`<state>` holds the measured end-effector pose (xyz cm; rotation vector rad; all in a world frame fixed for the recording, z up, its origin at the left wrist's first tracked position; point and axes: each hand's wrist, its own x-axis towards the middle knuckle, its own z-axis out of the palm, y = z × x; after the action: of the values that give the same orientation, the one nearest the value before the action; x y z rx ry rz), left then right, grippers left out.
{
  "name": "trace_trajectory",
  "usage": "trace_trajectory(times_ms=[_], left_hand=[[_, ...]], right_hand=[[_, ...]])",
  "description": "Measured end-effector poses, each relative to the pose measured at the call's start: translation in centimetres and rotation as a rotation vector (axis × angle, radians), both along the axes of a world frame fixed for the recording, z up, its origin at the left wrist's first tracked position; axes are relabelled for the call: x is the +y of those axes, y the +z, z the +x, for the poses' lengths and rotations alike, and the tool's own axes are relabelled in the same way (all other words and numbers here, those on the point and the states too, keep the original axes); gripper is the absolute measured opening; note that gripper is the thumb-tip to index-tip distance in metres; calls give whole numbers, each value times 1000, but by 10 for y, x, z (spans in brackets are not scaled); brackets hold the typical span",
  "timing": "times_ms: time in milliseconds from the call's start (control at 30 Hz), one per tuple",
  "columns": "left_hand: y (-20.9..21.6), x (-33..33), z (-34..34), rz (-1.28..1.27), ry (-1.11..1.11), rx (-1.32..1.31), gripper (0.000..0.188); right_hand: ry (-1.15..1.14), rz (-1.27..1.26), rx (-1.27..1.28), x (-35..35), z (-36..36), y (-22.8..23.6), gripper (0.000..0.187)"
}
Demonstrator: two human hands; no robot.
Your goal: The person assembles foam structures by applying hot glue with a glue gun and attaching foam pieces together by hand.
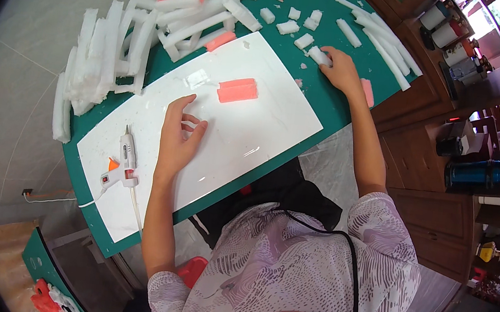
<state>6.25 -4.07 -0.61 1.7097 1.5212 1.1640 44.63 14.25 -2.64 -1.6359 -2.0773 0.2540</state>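
Note:
Over at the right side of the green mat, my right hand [341,72] has its thumb and fingers on a short white foam piece [320,56]. My left hand [180,138] is above the white board [273,121], its fingers apart and loosely curled, with nothing in them. Two pink foam strips [237,91] lie side by side on the board, to the right of that hand. On the board's left part rests a white glue gun [128,152] with an orange trigger, a glue stick coming out of its back end.
Long white foam strips [97,56] are heaped at the left and far side, with a few pink pieces among them. Several cut foam bits [287,28] dot the green mat [309,132]. More long strips [388,48] lie far right. A white cord [60,200] trails off left.

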Motion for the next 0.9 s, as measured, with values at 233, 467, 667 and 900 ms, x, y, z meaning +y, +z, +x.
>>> trace_trajectory(times_ms=[233, 467, 667, 900], left_hand=[[1, 0, -3, -2, 19, 25, 50], [-1, 0, -5, 0, 15, 34, 49], [2, -1, -6, 19, 13, 75, 46], [5, -4, -5, 50, -15, 148, 45]], right_hand=[[25, -9, 112, 14, 2, 28, 50], [198, -8, 186, 69, 5, 27, 46], [162, -257, 435, 92, -2, 30, 46], [147, -312, 591, 85, 6, 32, 43]])
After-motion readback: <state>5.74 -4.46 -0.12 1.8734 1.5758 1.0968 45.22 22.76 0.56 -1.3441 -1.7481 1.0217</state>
